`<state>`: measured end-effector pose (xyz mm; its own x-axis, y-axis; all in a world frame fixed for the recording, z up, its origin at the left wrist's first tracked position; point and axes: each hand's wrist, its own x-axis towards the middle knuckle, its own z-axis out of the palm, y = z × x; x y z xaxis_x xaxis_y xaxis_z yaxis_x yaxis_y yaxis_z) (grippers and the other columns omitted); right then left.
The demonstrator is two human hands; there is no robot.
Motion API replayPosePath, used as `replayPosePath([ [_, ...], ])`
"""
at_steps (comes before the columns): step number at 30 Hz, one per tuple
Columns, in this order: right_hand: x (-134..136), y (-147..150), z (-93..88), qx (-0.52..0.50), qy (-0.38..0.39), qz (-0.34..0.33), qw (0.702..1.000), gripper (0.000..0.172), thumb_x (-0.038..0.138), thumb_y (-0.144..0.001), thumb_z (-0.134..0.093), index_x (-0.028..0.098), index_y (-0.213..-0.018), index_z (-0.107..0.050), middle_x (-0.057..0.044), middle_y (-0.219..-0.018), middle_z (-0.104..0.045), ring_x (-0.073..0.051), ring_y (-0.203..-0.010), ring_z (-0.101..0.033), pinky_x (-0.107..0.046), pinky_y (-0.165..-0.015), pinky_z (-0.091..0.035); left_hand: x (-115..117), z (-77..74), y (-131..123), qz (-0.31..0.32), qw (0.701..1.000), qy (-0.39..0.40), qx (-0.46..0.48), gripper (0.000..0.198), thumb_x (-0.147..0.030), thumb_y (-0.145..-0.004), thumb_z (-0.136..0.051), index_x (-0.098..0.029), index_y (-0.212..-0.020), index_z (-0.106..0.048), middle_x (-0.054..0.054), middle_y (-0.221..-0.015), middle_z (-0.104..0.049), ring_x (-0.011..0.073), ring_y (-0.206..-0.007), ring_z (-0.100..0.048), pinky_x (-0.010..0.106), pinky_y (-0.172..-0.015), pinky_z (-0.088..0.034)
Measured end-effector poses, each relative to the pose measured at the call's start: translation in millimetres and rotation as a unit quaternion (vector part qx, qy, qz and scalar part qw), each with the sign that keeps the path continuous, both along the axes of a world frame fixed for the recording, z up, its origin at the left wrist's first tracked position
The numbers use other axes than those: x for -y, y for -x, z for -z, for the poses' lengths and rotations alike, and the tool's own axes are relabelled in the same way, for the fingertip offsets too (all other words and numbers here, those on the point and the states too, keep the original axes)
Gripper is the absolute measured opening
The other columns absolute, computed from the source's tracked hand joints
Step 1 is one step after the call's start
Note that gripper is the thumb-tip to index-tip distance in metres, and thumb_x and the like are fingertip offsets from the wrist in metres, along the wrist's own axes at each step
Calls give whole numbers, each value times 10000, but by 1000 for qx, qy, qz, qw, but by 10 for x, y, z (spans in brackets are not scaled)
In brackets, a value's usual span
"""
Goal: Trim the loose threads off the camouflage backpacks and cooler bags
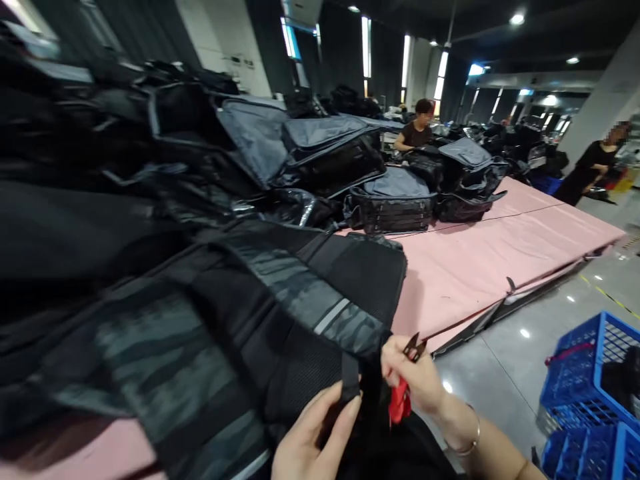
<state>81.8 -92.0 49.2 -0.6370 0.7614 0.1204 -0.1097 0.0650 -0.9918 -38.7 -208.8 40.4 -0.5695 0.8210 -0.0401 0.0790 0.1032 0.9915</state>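
Observation:
A black backpack (250, 327) with camouflage shoulder straps lies before me, its back panel facing up. My left hand (316, 437) pinches the end of a short black webbing strap (351, 373) between thumb and fingers. Closed around red-handled thread snips (399, 401) is my right hand (420, 380), with the dark blades pointing up past its knuckles. That hand is beside the lower end of the camouflage shoulder strap (320, 303), which carries a pale reflective band; whether it also grips the strap is hidden.
Black bags with grey linings (320, 150) are heaped along a long table with a pink cover (465, 267). Blue plastic crates (575, 373) stand on the floor at the right. One person (417, 130) is behind the bags, another (593, 163) at the far right.

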Motion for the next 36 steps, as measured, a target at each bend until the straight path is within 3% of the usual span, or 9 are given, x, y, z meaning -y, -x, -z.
replayPosePath([
  [3,17,-105,13,61,-30,70,995,183,363,-778,-621,193,-822,-567,42,-632,-493,-97,-547,-477,-206,-529,-404,10,-110,-62,-6,999,-13,33,324,-405,-686,-687,-206,-942,-708,47,-973,-712,226,-900,-663,305,-836,-534],
  [6,70,-264,-7,123,-125,89,980,399,221,-720,-680,231,-1083,-515,-9,-930,-574,-157,-848,-560,-270,-749,-467,22,-129,-79,-13,999,-34,34,300,-379,-681,-696,-201,-922,-714,51,-966,-710,222,-868,-666,294,-795,-547],
  [8,103,-352,-14,138,-200,82,967,329,176,-788,-603,236,-1098,-513,-31,-1002,-580,-173,-932,-549,-304,-815,-454,19,-117,-79,-16,999,-41,22,290,-370,-684,-692,-201,-918,-716,51,-965,-709,217,-850,-665,285,-775,-549],
  [12,128,-405,5,117,-344,104,926,193,180,-858,-557,236,-1042,-557,-31,-925,-614,-171,-853,-556,-311,-761,-453,-2,-99,-82,-15,999,-33,-7,274,-362,-691,-681,-207,-913,-718,45,-945,-709,195,-798,-663,252,-714,-548],
  [18,150,-291,-5,127,-445,143,875,96,194,-891,-535,210,-969,-590,-30,-833,-656,-173,-752,-574,-308,-679,-448,-12,-85,-93,-41,997,-44,-46,263,-377,-682,-666,-208,-875,-720,38,-893,-707,182,-710,-655,251,-645,-549],
  [23,146,-258,-22,151,-473,140,857,97,225,-904,-523,200,-952,-603,-41,-838,-670,-186,-759,-587,-322,-683,-452,-26,-33,-97,-41,996,-47,-67,249,-375,-688,-668,-214,-872,-714,30,-886,-697,181,-727,-655,248,-657,-547],
  [36,131,-247,-34,125,-438,131,880,111,221,-898,-520,193,-872,-625,-33,-782,-673,-168,-718,-603,-306,-658,-470,-29,-7,-95,-17,997,-38,-68,260,-385,-707,-658,-204,-888,-701,27,-894,-690,176,-743,-646,242,-675,-539],
])
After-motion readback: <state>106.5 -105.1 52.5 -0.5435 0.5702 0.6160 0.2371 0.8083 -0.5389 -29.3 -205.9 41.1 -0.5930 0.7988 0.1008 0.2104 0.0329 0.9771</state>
